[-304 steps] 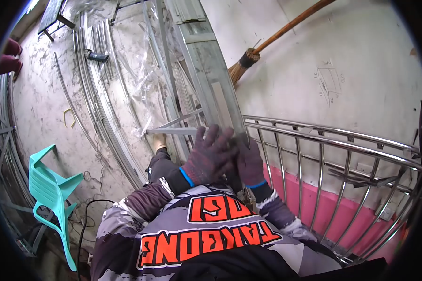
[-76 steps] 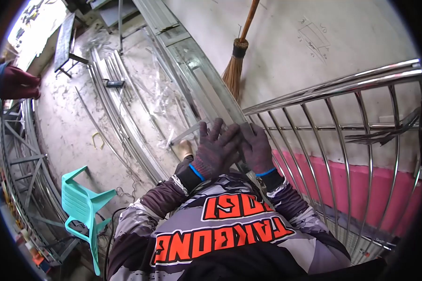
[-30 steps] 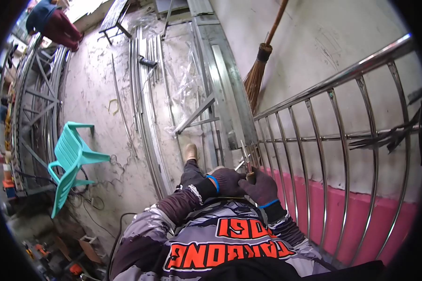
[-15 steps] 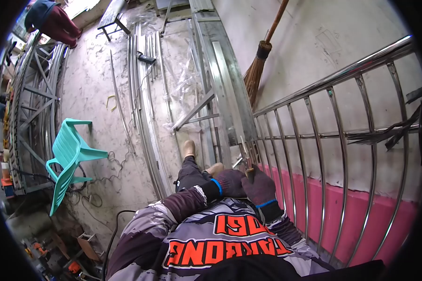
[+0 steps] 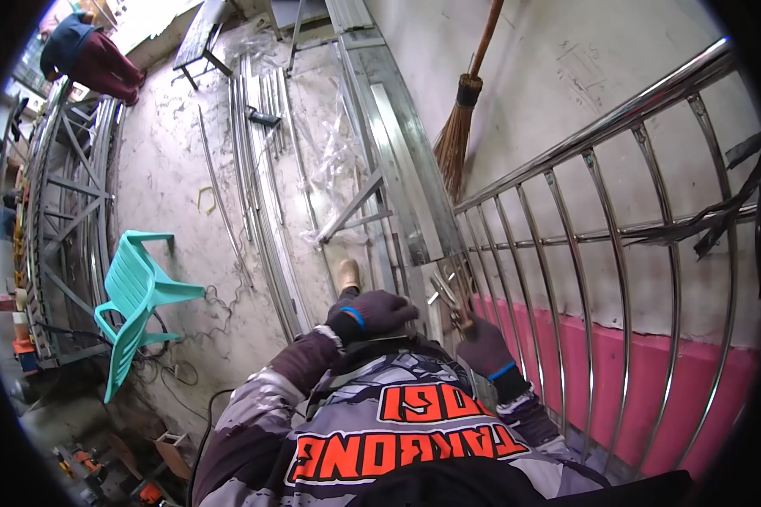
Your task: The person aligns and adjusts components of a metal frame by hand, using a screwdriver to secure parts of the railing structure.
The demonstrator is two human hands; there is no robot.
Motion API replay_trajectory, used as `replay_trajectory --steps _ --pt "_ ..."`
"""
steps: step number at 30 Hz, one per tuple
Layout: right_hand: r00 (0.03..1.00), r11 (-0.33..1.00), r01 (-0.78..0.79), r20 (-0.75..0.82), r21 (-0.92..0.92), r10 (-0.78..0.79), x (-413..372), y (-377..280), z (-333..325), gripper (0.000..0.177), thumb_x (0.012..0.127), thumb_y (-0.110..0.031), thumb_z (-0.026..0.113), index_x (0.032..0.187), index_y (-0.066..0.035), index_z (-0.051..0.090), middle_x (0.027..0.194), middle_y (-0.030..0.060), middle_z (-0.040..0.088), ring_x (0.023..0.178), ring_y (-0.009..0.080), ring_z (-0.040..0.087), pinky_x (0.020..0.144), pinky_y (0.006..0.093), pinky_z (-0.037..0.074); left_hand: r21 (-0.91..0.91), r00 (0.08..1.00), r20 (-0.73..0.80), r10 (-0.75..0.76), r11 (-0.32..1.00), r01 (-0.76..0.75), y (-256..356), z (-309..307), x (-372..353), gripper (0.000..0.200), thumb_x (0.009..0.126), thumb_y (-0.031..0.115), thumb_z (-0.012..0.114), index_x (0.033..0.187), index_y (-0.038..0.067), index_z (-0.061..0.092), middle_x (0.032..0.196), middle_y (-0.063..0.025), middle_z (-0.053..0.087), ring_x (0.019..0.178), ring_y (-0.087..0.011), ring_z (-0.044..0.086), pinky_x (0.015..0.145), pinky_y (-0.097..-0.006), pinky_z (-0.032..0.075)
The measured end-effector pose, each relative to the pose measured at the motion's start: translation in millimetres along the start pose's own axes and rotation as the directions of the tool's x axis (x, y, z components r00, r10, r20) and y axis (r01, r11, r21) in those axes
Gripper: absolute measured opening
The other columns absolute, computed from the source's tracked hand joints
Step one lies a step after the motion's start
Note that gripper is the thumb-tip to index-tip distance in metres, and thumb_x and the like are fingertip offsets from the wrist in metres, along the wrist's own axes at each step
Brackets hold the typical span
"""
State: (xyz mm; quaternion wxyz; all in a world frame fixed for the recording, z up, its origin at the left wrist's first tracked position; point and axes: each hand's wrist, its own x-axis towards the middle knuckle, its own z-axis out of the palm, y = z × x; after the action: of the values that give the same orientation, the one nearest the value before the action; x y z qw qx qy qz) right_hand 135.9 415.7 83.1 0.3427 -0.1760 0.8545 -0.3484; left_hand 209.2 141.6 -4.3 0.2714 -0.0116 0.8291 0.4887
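Note:
My left hand, in a dark purple glove with a blue cuff, is over my lap. Its fingers look bent together, and whatever they hold, if anything, is hidden. To the right, my right hand, gloved alike, is closed around a metal tool with a brownish handle. The tool's exact kind is too small to make out. Its end points away from me, beside small shiny metal pieces near the end of a long metal beam.
A steel railing runs close along my right, before a pink-and-white wall. A broom leans there. Metal tubes lie on the floor to the left, near a turquoise plastic chair. A person bends over at the far left.
My hands have come apart: the left has moved left over my lap, while the right has shifted slightly right and down with the tool. The view has turned slightly.

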Motion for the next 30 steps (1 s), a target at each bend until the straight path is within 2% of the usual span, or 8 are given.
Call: replay_trajectory --steps 5,6,9,11,19,23,28,30 --pt "0.946 0.939 -0.295 0.189 0.178 0.262 -32.6 87.4 -12.8 0.056 0.080 -0.011 0.086 0.131 0.003 0.071 0.131 0.0132 0.072 0.118 0.0240 0.068 0.101 0.0397 0.055 0.231 0.947 -0.321 -0.012 0.969 0.090 -40.0 -114.0 -35.2 0.035 0.102 0.040 0.062 0.105 0.009 0.076 0.089 -0.0232 0.074 0.082 -0.0435 0.073 0.077 -0.0526 0.057" --pt "0.957 0.947 0.285 0.101 -0.150 -0.272 -46.9 85.4 -15.1 0.043 0.081 -0.008 0.085 0.122 0.001 0.076 0.129 0.0128 0.072 0.122 0.0287 0.068 0.101 0.0399 0.055 0.403 0.936 -0.349 0.048 0.909 0.104 -33.0 -146.4 -33.6 0.030 0.099 0.036 0.064 0.104 0.009 0.076 0.085 -0.0219 0.073 0.079 -0.0430 0.072 0.075 -0.0529 0.057" --pt "0.963 0.928 0.268 -0.113 0.259 -0.247 -41.4 21.0 -6.7 0.049 0.084 -0.001 0.080 0.132 -0.002 0.071 0.130 0.0157 0.071 0.128 0.0339 0.066 0.106 0.0453 0.057 0.646 0.818 -0.513 0.260 0.745 0.167 1.0 -225.9 -6.0 0.028 0.095 0.028 0.064 0.118 0.015 0.074 0.083 -0.0190 0.072 0.079 -0.0405 0.072 0.072 -0.0544 0.058" --pt "1.000 0.407 0.001 -0.005 0.913 0.008 -36.9 0.8 -0.7 0.059 0.086 0.005 0.075 0.143 -0.004 0.061 0.133 0.0187 0.067 0.132 0.0373 0.064 0.113 0.0539 0.057 0.747 0.807 -0.462 0.367 0.651 0.132 29.1 -266.5 21.0 0.045 0.094 0.024 0.063 0.139 0.021 0.065 0.088 -0.0162 0.072 0.080 -0.0392 0.073 0.071 -0.0541 0.058" --pt "0.982 0.616 0.084 -0.170 0.783 0.082 -19.6 -44.5 27.6 0.066 0.091 -0.002 0.085 0.149 -0.002 0.056 0.137 0.0073 0.064 0.129 0.0165 0.061 0.104 0.0357 0.053 0.832 0.981 -0.178 0.082 0.544 0.105 64.2 -338.8 114.4 0.039 0.103 0.033 0.058 0.140 0.024 0.069 0.100 -0.0153 0.075 0.093 -0.0393 0.075 0.080 -0.0526 0.060" --pt "0.959 0.870 0.172 -0.281 0.462 -0.041 -10.7 -34.3 50.8 0.052 0.092 -0.001 0.082 0.141 -0.002 0.066 0.134 0.0099 0.066 0.121 0.0204 0.065 0.102 0.0351 0.054 0.894 0.861 0.092 0.500 0.340 -0.293 42.4 -359.6 108.9 0.026 0.101 0.033 0.062 0.117 0.016 0.075 0.096 -0.0132 0.075 0.090 -0.0378 0.075 0.079 -0.0522 0.060" --pt "0.952 0.450 0.174 -0.267 0.876 0.150 15.1 -66.4 63.2 0.042 0.091 -0.001 0.083 0.131 0.000 0.071 0.125 0.0120 0.072 0.114 0.0227 0.071 0.099 0.0357 0.057 0.807 0.802 0.225 0.553 0.356 -0.472 41.5 -374.8 122.3 0.023 0.087 0.031 0.073 0.102 0.015 0.074 0.093 -0.0121 0.075 0.088 -0.0390 0.075 0.078 -0.0538 0.060" --pt "0.897 0.926 0.266 -0.421 0.266 -0.137 19.0 -62.0 60.6 0.046 0.091 0.002 0.080 0.134 0.000 0.064 0.123 0.0089 0.073 0.112 0.0197 0.072 0.096 0.0349 0.059 0.801 0.828 0.245 0.505 0.375 -0.466 51.1 -374.2 119.5 0.024 0.084 0.031 0.073 0.101 0.015 0.074 0.093 -0.0122 0.074 0.088 -0.0391 0.074 0.078 -0.0541 0.060"
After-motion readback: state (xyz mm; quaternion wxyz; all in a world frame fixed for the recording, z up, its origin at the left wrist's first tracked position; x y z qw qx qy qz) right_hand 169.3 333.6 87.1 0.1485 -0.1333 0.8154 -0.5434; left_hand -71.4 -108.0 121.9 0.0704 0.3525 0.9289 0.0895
